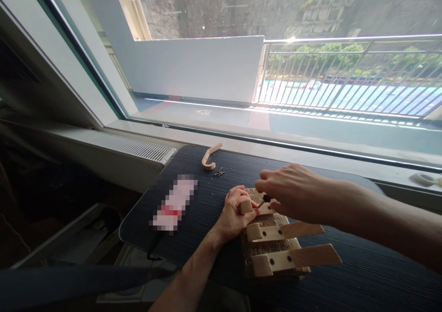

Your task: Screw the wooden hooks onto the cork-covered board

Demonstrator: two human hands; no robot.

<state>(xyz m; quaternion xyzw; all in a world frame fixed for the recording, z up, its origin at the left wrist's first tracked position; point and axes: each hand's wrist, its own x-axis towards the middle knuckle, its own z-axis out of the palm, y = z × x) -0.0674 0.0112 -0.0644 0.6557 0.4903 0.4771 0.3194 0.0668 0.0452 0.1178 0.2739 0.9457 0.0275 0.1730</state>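
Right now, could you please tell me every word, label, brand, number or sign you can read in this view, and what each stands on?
No text can be read.
Pale marking on the floor outside: too small and blurred to read.
Pale pink object on the dark table: pixelated, so any print is unreadable.
Wooden hooks: no lettering that I can make out.
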